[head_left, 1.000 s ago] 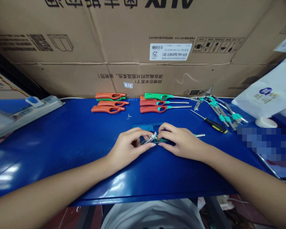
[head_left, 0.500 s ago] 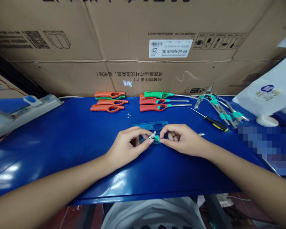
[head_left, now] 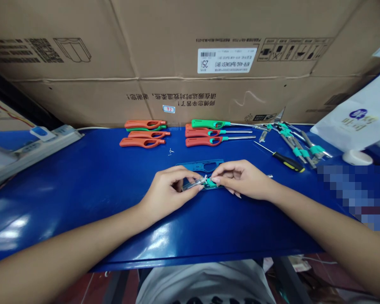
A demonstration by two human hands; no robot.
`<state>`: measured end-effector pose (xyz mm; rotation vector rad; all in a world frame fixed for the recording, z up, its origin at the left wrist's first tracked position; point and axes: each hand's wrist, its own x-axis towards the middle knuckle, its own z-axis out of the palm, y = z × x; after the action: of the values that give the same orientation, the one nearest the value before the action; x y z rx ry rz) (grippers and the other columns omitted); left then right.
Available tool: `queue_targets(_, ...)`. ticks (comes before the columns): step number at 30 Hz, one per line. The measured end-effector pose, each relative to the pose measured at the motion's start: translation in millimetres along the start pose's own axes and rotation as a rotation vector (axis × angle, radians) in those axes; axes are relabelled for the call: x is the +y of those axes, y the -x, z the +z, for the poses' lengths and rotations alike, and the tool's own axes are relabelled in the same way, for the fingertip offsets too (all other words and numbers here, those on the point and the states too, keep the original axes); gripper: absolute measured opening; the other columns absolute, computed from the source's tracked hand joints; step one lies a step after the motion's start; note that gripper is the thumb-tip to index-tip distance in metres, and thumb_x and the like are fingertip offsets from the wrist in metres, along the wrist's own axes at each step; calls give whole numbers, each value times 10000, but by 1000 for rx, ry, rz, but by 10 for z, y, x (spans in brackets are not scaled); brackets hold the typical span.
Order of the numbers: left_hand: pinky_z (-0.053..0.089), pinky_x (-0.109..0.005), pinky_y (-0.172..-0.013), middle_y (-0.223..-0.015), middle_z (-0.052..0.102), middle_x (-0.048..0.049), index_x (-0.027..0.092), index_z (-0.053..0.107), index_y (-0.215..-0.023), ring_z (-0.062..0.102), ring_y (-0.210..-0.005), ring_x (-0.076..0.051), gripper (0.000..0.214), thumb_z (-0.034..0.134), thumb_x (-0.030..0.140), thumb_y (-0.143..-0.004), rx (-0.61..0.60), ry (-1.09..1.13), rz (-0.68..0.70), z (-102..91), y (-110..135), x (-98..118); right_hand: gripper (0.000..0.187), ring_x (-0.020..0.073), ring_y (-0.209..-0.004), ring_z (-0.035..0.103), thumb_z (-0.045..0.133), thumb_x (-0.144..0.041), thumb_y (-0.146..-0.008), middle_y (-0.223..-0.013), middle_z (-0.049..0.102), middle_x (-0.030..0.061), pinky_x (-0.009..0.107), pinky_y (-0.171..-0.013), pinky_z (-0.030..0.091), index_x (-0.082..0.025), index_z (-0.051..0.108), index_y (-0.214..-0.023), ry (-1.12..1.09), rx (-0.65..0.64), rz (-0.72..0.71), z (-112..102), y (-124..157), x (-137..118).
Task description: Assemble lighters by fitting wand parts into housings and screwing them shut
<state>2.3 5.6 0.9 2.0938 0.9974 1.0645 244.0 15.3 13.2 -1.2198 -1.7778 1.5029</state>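
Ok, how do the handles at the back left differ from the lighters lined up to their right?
The left handles have no metal rod; the right lighters each end in a thin rod pointing right. Orange right lighters carry teal triggers; the left handles show none. Both groups are mostly orange with one green piece, and lie lengthwise on the blue table by the cardboard box.

Forearms bare all the way to the left hand (head_left: 167,192) and right hand (head_left: 242,179) — slender fingers (head_left: 231,165). Below the table's (head_left: 91,185) near edge, a pale grey shirt (head_left: 202,280) — dark print along its lower part.
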Motion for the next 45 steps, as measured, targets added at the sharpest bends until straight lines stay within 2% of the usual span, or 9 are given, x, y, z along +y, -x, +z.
queue_targets(4,359,-189,-494,-771,680,-7,182,802,-963,392,-505,-49,152,791,234,-821,-19,-13,-30,4,-2,-21,390,69,-448,484,758,-510,-808,-608,573,-29,187,-374,431,-133,709,-894,-5,-16,1,-5,0,-19)
queue_targets(11,361,-188,-501,-761,671,5,191,806,-978,398,-511,-48,170,796,230,-813,-46,-4,-38,3,12,-36,314,54,-431,409,748,-453,-829,-559,522,-58,202,-406,324,-147,696,-877,8,-35,-4,-36,-6,-31)
queue_targets(16,361,-185,-502,-742,658,11,189,808,-987,402,-514,-48,175,795,224,-816,-53,-10,-23,8,7,-24,306,86,-607,490,780,-434,-783,-702,598,-7,236,-567,386,-142,711,-839,10,-27,-25,-20,-27,-19)
queue_targets(21,365,-182,-503,-753,664,11,183,807,-995,406,-514,-45,186,797,204,-811,-61,-18,2,10,-1,-18,305,100,-640,488,770,-434,-783,-717,595,-2,255,-603,375,-142,711,-849,12,-30,-11,-11,-36,-2)
queue_targets(32,383,-182,-505,-775,675,11,196,799,-1016,441,-529,-49,185,788,209,-832,-93,-28,9,11,15,-12,335,100,-629,458,741,-480,-793,-705,567,-10,259,-595,361,-151,702,-839,32,-59,-11,-15,-24,-25)
queue_targets(45,414,-173,-510,-855,702,-21,180,797,-1054,540,-575,-54,204,777,205,-853,-116,-22,49,37,40,-14,325,90,-597,379,657,-449,-866,-672,501,-22,242,-554,316,-126,696,-866,132,-90,-51,-13,-10,18)
